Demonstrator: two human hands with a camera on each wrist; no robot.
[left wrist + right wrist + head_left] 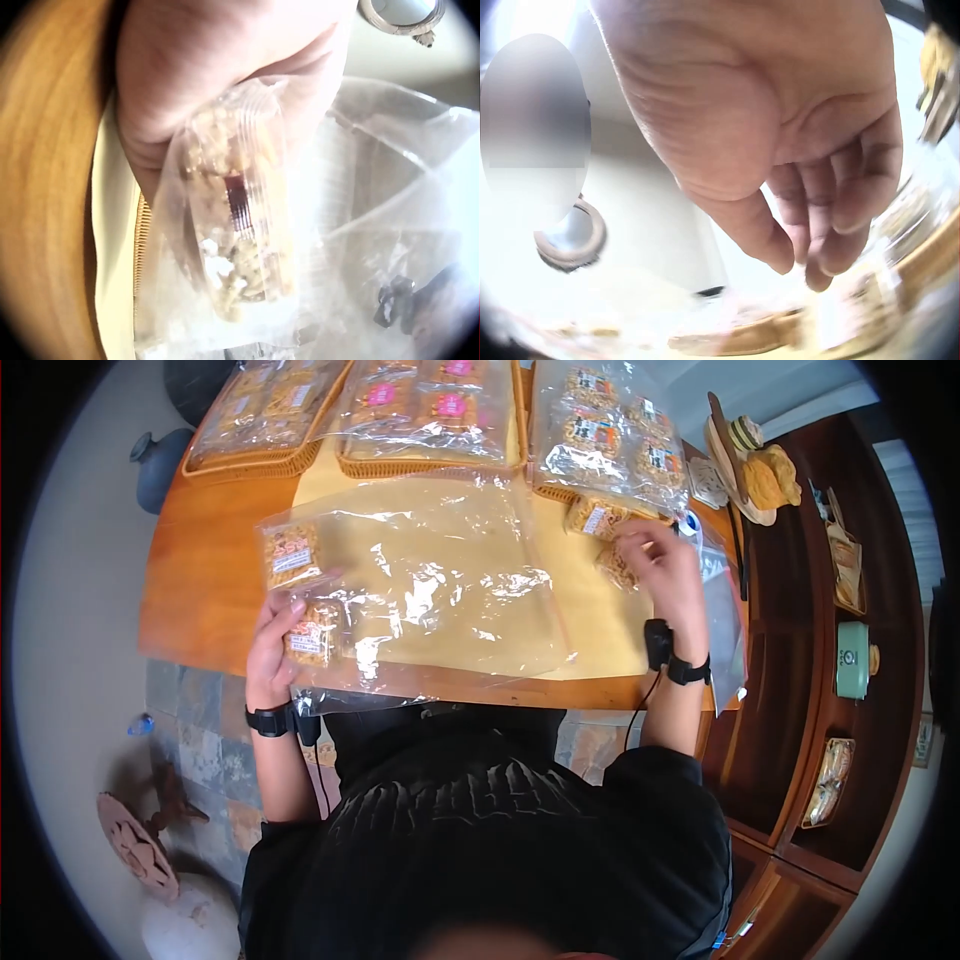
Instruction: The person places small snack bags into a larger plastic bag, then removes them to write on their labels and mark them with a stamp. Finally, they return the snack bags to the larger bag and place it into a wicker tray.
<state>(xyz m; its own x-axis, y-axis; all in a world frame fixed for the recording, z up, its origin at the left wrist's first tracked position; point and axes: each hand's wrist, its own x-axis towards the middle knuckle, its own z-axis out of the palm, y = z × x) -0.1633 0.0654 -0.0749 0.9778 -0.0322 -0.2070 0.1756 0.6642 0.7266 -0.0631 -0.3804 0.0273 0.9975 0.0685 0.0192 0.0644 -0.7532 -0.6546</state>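
Snack packet (236, 240) in curled left hand (272, 650)

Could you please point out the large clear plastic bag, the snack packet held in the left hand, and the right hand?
large clear plastic bag (440, 595): head view, on its flat middle panel.
snack packet (310, 635): head view, on the packet's middle, inside the bag.
right hand (665, 575): head view, on the back of the hand.

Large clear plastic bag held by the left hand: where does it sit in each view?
Head: large clear plastic bag spreads centre-left over the table.
Left wrist: fills the centre and right, a snack packet inside.
Right wrist: cannot tell.
Shared landmark: left hand.
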